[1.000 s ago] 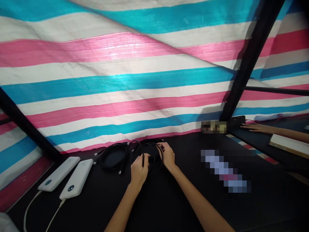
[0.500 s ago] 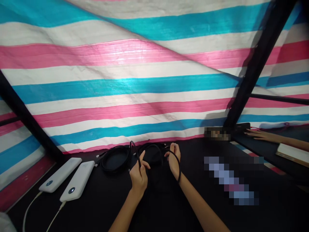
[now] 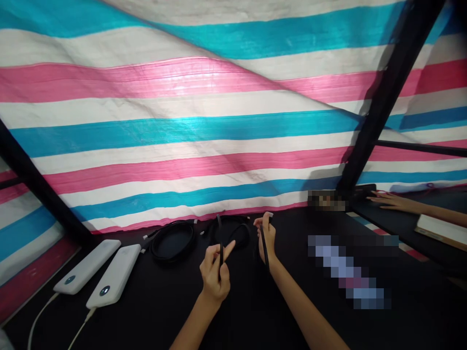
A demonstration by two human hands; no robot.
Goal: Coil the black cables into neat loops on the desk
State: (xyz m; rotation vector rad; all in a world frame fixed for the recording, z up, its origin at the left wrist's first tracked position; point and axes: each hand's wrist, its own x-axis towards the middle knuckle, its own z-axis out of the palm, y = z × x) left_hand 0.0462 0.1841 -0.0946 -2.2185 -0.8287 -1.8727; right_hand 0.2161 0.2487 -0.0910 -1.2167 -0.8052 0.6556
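Black cable (image 3: 221,257) held up near the far edge of the table (image 3: 310,316): left hand (image 3: 214,273) pinches one stretch upright, right hand (image 3: 268,240) closes around another. A second black coil (image 3: 172,241) lies flat nearby, beside two white power banks (image 3: 114,276).

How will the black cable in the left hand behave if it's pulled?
The black cable in the left hand is probably floppy, since the loops beyond the hands, apparently its own, lie soft and rounded. It looks thin, so likely light for its size. Pulling it may drag those loops along.
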